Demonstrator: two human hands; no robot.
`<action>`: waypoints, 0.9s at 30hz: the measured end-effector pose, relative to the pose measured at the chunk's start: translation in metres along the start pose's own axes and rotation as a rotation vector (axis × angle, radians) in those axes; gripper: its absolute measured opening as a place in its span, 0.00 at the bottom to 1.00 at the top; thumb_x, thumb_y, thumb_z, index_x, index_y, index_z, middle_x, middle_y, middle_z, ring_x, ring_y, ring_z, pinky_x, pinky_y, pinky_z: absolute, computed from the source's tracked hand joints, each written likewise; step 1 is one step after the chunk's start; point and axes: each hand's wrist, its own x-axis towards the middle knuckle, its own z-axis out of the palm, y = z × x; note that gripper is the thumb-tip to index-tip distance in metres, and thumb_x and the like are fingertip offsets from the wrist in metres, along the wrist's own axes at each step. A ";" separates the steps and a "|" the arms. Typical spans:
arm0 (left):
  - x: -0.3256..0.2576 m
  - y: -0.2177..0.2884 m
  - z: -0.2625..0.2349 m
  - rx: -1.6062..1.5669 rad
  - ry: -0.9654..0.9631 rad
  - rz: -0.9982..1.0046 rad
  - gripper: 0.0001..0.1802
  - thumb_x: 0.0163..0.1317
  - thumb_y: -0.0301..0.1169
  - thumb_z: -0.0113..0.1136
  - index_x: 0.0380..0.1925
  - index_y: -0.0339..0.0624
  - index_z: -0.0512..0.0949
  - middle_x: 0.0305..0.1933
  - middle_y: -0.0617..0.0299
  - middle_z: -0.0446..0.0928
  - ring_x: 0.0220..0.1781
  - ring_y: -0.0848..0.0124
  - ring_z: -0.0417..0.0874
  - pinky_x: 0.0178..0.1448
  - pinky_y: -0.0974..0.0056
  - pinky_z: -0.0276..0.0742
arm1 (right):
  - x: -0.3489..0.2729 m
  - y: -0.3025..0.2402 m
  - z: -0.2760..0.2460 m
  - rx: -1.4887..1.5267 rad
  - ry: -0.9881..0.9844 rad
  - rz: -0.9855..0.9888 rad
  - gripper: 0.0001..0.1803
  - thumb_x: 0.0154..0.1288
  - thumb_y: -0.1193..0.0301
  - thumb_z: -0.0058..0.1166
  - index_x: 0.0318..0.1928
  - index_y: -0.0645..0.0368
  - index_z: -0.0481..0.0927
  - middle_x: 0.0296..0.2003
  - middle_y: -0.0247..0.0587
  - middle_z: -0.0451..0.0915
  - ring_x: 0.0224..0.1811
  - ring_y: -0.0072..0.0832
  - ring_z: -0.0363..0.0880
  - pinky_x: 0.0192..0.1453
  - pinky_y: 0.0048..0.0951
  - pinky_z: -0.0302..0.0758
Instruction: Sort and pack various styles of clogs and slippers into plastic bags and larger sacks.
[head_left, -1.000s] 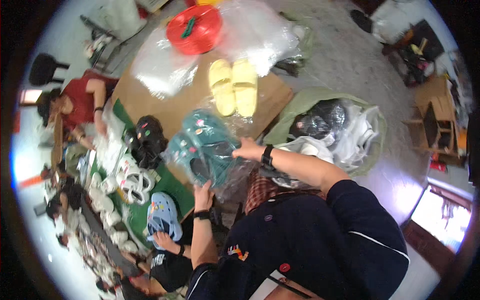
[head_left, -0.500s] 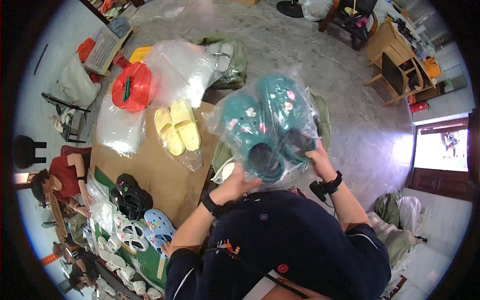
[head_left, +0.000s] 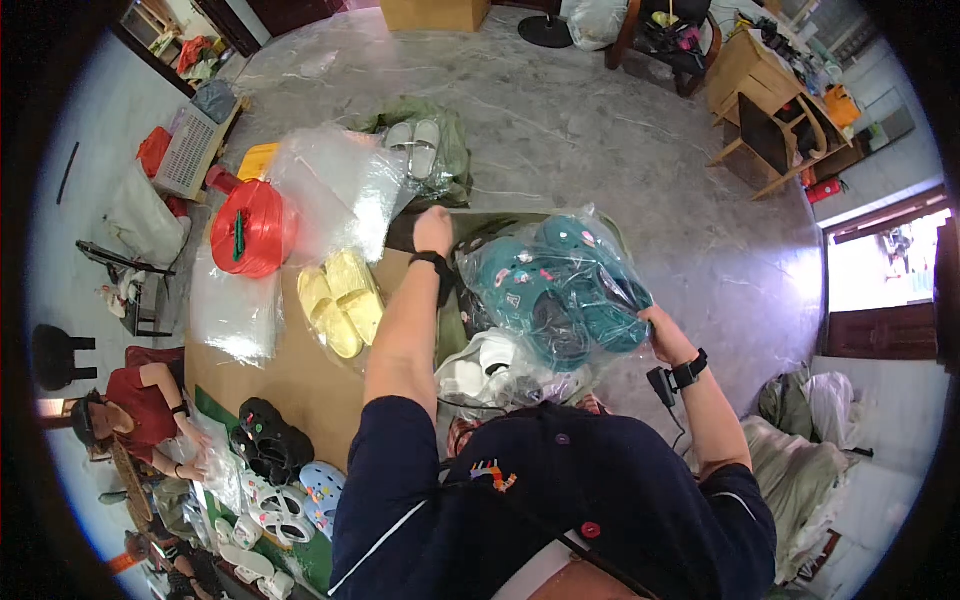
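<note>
While right hand (head_left: 662, 335) grips bagged teal clogs (head_left: 560, 290), left hand (head_left: 433, 230) apart.

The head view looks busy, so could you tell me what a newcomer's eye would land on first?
First the clear bag of teal clogs at centre, gripped at its right edge by the right hand while the left hand reaches past it toward the dark sack's rim. Next, the red round container at upper left, with the bagged yellow slippers on brown cardboard just below it.

Glossy clear plastic bag (head_left: 560, 290) wraps matt teal foam clogs (head_left: 545, 300); brown cardboard sheet (head_left: 290, 370) looks dull, marble floor (head_left: 600, 130) polished.
</note>
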 end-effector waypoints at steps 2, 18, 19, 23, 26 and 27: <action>0.024 -0.007 -0.009 -0.011 -0.019 0.031 0.13 0.58 0.35 0.55 0.37 0.39 0.80 0.38 0.46 0.79 0.43 0.49 0.80 0.48 0.52 0.75 | 0.000 -0.027 0.012 -0.014 -0.074 -0.027 0.23 0.63 0.71 0.43 0.59 0.63 0.67 0.48 0.35 0.74 0.48 0.22 0.72 0.51 0.26 0.71; 0.046 0.023 -0.029 -0.021 -0.316 0.111 0.15 0.60 0.38 0.54 0.39 0.40 0.81 0.39 0.46 0.80 0.45 0.50 0.79 0.50 0.53 0.74 | 0.151 -0.158 0.098 -0.531 -0.143 0.265 0.34 0.64 0.44 0.43 0.57 0.59 0.68 0.50 0.53 0.76 0.30 0.39 0.83 0.26 0.37 0.83; 0.048 0.027 -0.024 -0.026 -0.292 0.125 0.15 0.60 0.38 0.54 0.39 0.40 0.81 0.40 0.46 0.80 0.45 0.50 0.79 0.50 0.53 0.74 | 0.156 -0.149 0.090 -0.481 -0.259 0.353 0.42 0.62 0.40 0.42 0.62 0.64 0.62 0.58 0.59 0.68 0.46 0.46 0.80 0.39 0.46 0.81; 0.047 0.017 -0.026 -0.027 -0.288 0.126 0.15 0.62 0.38 0.53 0.42 0.42 0.80 0.42 0.48 0.80 0.47 0.50 0.79 0.51 0.54 0.74 | 0.159 -0.106 0.121 -1.096 0.260 -0.571 0.49 0.54 0.36 0.51 0.68 0.55 0.57 0.67 0.64 0.52 0.71 0.52 0.52 0.67 0.63 0.52; 0.043 0.026 -0.036 0.000 -0.321 0.090 0.15 0.61 0.39 0.53 0.42 0.44 0.80 0.42 0.49 0.80 0.47 0.51 0.79 0.51 0.54 0.74 | 0.099 -0.114 0.157 -1.620 -0.134 -0.956 0.52 0.45 0.41 0.62 0.67 0.53 0.58 0.68 0.60 0.52 0.72 0.51 0.50 0.66 0.63 0.54; 0.043 0.030 -0.036 0.024 -0.329 0.072 0.15 0.61 0.40 0.54 0.42 0.45 0.80 0.42 0.50 0.80 0.47 0.51 0.79 0.50 0.53 0.74 | 0.090 -0.106 0.163 -1.621 -0.133 -0.956 0.52 0.45 0.41 0.62 0.67 0.53 0.58 0.68 0.60 0.52 0.72 0.51 0.50 0.66 0.63 0.54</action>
